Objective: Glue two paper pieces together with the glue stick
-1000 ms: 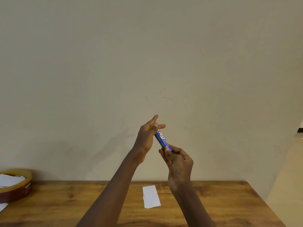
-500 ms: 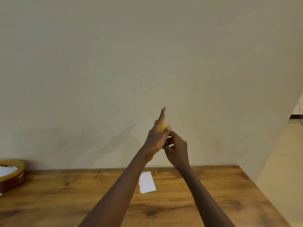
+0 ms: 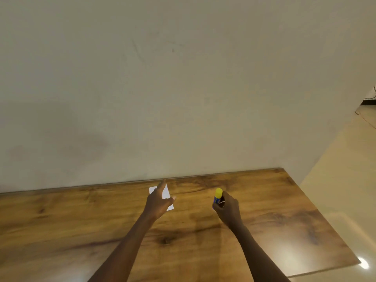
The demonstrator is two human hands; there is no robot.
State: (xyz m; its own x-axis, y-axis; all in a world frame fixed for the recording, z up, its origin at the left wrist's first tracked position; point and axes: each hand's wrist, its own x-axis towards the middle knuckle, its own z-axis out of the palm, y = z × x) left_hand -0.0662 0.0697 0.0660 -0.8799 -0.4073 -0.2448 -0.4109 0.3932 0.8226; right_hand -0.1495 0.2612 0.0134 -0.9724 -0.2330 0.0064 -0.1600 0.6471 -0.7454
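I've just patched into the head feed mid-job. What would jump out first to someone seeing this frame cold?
The yellow-capped blue glue stick, gripped upright in the right hand over the right-centre of the wooden table, catches the eye first. Next is the white paper lying near the table's far edge, with the left hand spread open above it and covering part of it.

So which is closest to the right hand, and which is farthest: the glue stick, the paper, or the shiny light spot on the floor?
1. Glue stick: held in the right hand, yellow cap up.
2. Paper: to its left on the table, partly under the left hand.
3. Light spot: far right, on the floor past the table's corner.
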